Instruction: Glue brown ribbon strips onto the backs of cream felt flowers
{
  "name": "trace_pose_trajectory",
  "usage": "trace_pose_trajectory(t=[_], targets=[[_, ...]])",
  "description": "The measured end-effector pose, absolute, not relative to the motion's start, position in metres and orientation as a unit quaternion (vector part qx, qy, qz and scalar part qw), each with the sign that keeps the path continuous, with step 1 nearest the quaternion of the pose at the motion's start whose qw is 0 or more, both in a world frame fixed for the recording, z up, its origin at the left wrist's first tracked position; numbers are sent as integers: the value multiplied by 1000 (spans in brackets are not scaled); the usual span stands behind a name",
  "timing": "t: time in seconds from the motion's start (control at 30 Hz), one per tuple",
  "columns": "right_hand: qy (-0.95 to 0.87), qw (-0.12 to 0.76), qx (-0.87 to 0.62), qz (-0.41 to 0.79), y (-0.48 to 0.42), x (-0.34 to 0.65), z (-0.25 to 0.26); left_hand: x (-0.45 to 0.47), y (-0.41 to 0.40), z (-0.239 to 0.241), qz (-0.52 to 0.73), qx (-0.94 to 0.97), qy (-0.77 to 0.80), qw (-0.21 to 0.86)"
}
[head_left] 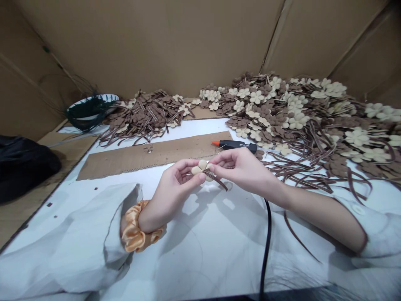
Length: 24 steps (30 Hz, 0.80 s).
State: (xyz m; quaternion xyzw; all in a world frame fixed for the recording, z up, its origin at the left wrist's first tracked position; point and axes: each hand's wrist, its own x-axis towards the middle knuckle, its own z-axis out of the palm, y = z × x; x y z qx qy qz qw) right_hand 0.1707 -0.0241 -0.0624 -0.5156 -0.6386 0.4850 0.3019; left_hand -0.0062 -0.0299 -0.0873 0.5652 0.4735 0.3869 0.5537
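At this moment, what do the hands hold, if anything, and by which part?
A cream flower, pinched at its left edge by the left hand. The right hand meets its right side near a brown ribbon; grip unclear.

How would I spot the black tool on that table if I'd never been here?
On the white tabletop, find the long strip of cardboard running crosswise. At its right end, just beyond the right hand, lies the black tool. Its bright orange tip, pointing left, sets it apart from the brown and cream flowers heaped nearby.
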Motion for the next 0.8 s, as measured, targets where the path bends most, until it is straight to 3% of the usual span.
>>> trace_pose_trajectory(t=[0.3, 0.7, 0.8], targets=[[-631, 309, -511, 495, -25, 169, -64, -6, -29, -78, 307, 634, 497, 506], [-668, 364, -494, 421, -25, 170, -65, -4, -30, -80, 351, 589, 521, 509], [-653, 358, -494, 449, -25, 169, -64, -3, -31, -78, 357, 581, 536, 497]])
